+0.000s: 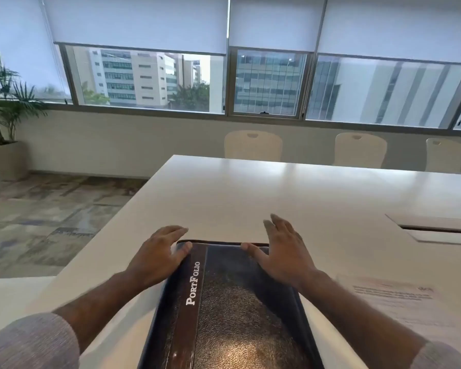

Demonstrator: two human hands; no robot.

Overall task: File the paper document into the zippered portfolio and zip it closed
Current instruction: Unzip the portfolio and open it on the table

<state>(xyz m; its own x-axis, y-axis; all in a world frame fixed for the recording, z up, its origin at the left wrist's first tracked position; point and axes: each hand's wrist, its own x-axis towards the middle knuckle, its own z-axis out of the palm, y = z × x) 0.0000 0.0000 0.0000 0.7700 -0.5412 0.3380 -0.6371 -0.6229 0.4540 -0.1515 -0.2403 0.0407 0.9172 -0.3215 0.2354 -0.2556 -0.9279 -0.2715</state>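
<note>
A dark leather portfolio [232, 310] with a brown strip lettered "PortFolio" lies closed on the white table [250, 193], right in front of me. My left hand [157, 254] rests at its far left corner, thumb on the cover, fingers spread over the edge. My right hand [282, 251] rests at its far right corner, thumb on the cover, fingers apart. Neither hand grips anything. A printed paper document [399, 302] lies flat on the table to the right of the portfolio, partly under my right forearm.
A cable hatch [434, 227] is set into the table at the right. Three white chairs [253, 145] stand along the far side below the windows. A potted plant [3, 123] stands on the floor at the far left. The table's left edge runs diagonally near my left arm.
</note>
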